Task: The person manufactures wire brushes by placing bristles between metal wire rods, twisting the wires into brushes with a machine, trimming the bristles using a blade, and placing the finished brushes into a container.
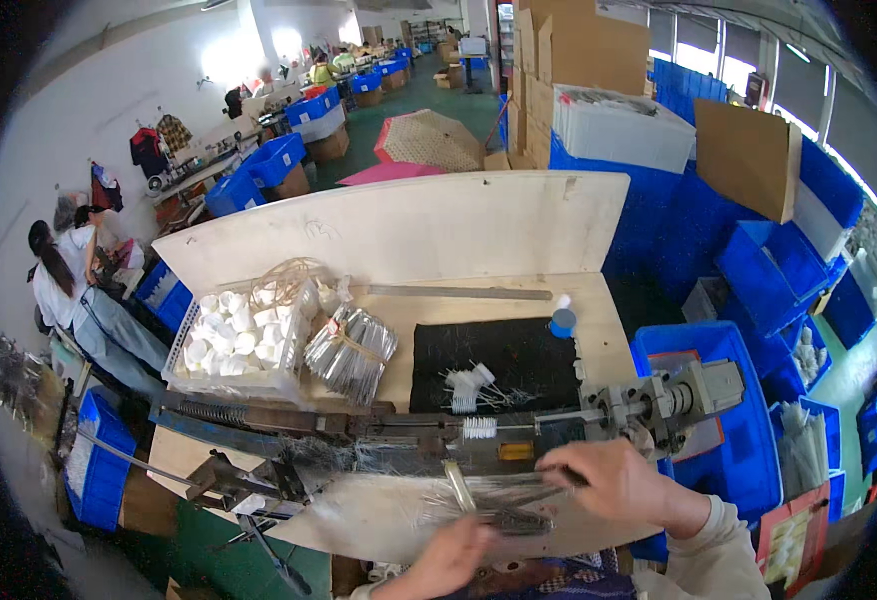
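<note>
My right hand (619,482) is closed round a dark handle (565,474) at the near side of a long metal machine (439,440). My left hand (451,556) is lower and further left, smeared by motion, so its fingers cannot be made out. Just above it stands a shiny brass-coloured strip (459,486); contact with the hand is unclear. Thin metal wires (515,520) lie between my hands on the board. A white bristle piece (480,428) sits in the machine's line. Behind, several white brushes with wire stems (471,388) rest on a black mat (499,345).
A white basket (234,385) of white caps stands left, beside a bundle of metal wires (351,352). At the machine's right end is a motor (709,390), near a blue bin (749,440). A blue-and-white bottle (563,320) stands behind the mat. One person (84,290) stands far left.
</note>
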Demonstrator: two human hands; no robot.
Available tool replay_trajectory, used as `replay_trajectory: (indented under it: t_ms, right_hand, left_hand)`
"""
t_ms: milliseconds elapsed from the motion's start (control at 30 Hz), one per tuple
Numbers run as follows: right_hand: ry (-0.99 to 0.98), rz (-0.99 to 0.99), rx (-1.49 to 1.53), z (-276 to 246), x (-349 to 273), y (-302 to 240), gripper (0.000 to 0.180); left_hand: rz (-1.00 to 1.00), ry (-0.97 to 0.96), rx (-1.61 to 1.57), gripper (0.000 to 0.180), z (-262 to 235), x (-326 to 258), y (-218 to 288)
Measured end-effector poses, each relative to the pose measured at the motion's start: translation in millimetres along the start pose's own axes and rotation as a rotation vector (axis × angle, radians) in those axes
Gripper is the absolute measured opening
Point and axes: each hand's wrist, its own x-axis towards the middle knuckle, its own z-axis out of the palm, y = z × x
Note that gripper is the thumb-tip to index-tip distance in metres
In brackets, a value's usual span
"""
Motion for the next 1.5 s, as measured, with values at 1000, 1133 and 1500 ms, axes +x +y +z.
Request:
replay_trajectory:
  t_ms: [1000,1133,1500]
  right_hand:
    - [0.004,-0.089,-0.247,21.1,82.7,88.6,0.014]
    - [-0.037,-0.182,-0.335,15.9,53.3,86.4,0.013]
    - [0.087,-0.280,0.029,61.6,101.6,70.8,0.024]
  left_hand:
    - [0.106,0.102,-0.178,0.027,-7.4,127.9,-4.6]
    - [0.141,0.121,0.215,0.017,-29.7,125.7,9.5]
    - [0.385,0.861,0.450,0.021,-21.4,29.2,16.9]
